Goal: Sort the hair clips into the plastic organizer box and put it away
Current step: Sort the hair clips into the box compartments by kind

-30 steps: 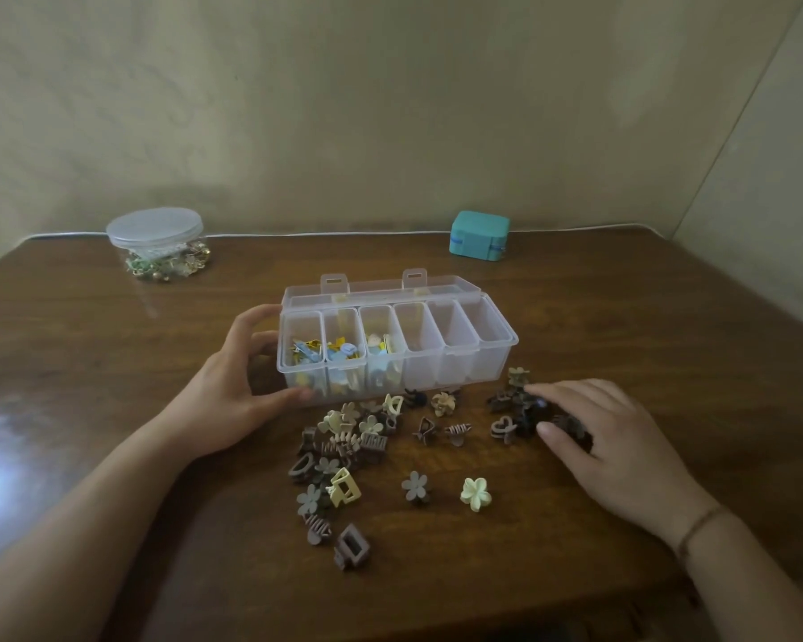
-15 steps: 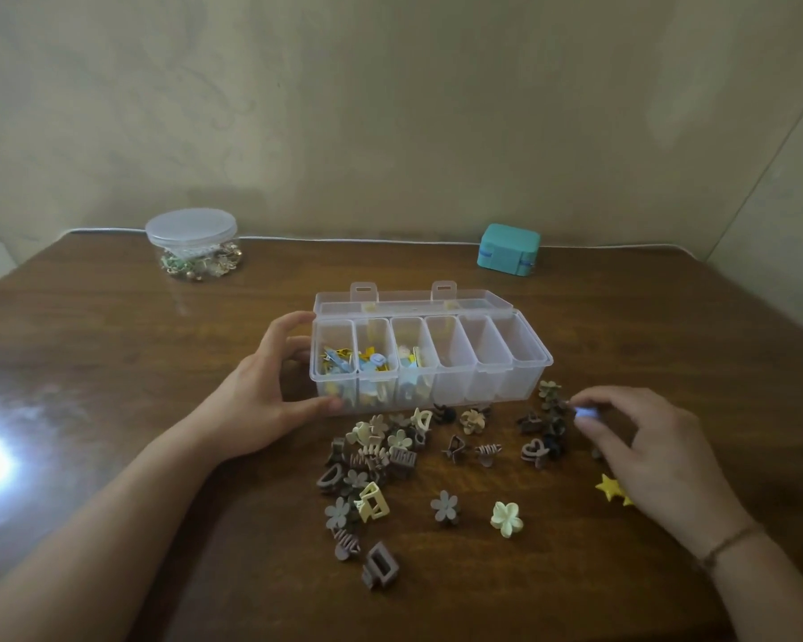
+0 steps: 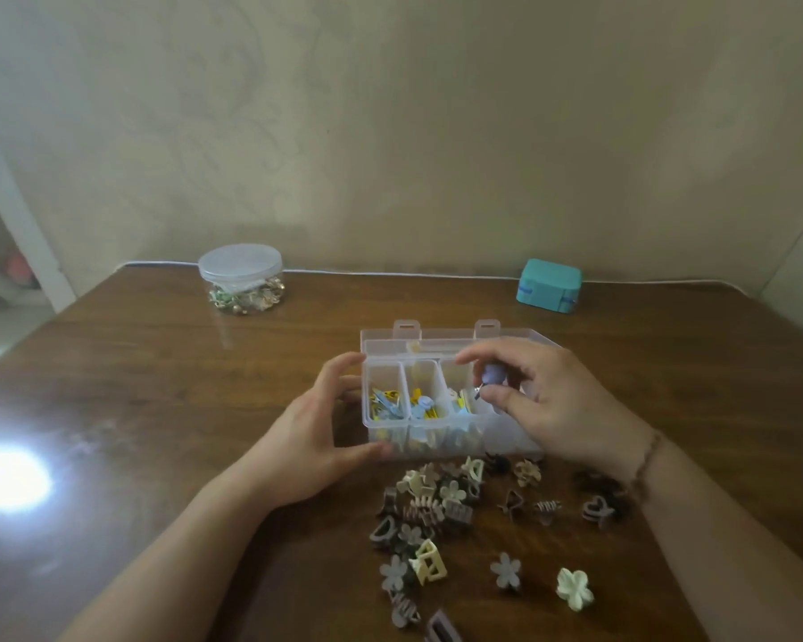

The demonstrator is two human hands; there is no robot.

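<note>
A wide brown wooden surface (image 3: 158,410) fills the lower view, with a bright glare patch at its left edge. On it, near the middle, sits the clear plastic box (image 3: 418,428), lid folded back behind it, its compartments in a row. The three left compartments hold small blue, yellow and white clips; the right ones are hidden by the right hand.

The left hand (image 3: 307,437) grips the box's left end, fingers curled round the far corner and thumb along the near wall. The right hand (image 3: 543,410) hovers over the middle of the box, its thumb and forefinger pinching a small lilac clip (image 3: 491,376) just above the third compartment; a thin bracelet circles that wrist.

Near the far edge stand a round clear jar (image 3: 241,280) with a lid and small trinkets inside, to the left, and a teal case (image 3: 549,285) to the right, well apart. A white cable runs along the wall behind them.

Just in front of the box lies a loose pile of clips (image 3: 432,507) in beige, brown and grey. A grey flower clip (image 3: 506,569) and a pale cream flower clip (image 3: 574,588) lie apart on the near side.
</note>
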